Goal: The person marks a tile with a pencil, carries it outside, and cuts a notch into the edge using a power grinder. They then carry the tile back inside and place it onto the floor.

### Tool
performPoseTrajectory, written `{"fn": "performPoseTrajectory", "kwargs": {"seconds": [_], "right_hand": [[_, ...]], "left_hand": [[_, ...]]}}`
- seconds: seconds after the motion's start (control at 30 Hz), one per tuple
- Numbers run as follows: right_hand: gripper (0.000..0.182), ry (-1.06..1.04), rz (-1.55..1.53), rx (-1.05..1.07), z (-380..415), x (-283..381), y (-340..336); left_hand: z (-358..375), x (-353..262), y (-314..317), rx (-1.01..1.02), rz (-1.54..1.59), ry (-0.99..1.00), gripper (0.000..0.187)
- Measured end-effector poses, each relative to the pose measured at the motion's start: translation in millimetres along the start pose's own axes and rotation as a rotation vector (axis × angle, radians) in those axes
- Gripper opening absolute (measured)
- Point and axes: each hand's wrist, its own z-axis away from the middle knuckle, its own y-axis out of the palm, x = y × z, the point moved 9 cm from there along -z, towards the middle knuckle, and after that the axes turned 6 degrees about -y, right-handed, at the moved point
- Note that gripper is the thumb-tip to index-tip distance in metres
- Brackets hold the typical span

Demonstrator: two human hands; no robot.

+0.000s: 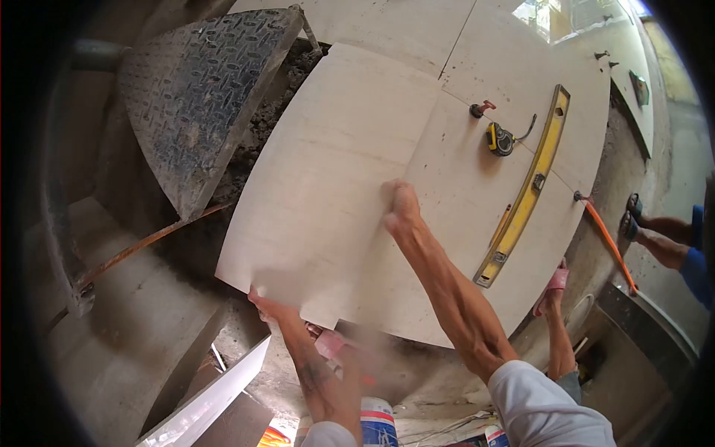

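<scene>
A large cream floor tile [320,164] lies across the middle of the head view, its right edge over or against the neighbouring tile [447,186]. My left hand [274,304] grips its near edge at the lower left, fingers curled underneath. At the tile's right edge my right hand [404,205] is closed on it; some of its fingers are hidden and slightly blurred. To the right of this hand, a yellow spirit level [530,197], a pencil [500,226] and a yellow-black tape measure [500,140] rest on the tiled surface.
Tile levelling clips with red [484,109] and orange [607,235] handles stand at joints. A diamond-plate metal step [201,104] borders the left side, above dark rubble. Paint buckets [378,423] and a white board [208,395] are below. Another person's legs [663,238] show at right.
</scene>
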Motion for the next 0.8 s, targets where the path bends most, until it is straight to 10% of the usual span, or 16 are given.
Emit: {"fn": "performPoseTrajectory", "kwargs": {"seconds": [0.13,0.5,0.8], "right_hand": [[0.023,-0.004,-0.014,-0.023,7,-1,4],[0.006,0.030,0.055,0.038,6,-10,8],[0.021,-0.046,0.175,0.152,6,-2,16]], "left_hand": [[-11,15,14,0.152,0.510,-0.286,0.045],[-31,7,4,0.082,0.340,-0.145,0.049],[-10,6,9,0.096,0.633,-0.419,0.057]]}}
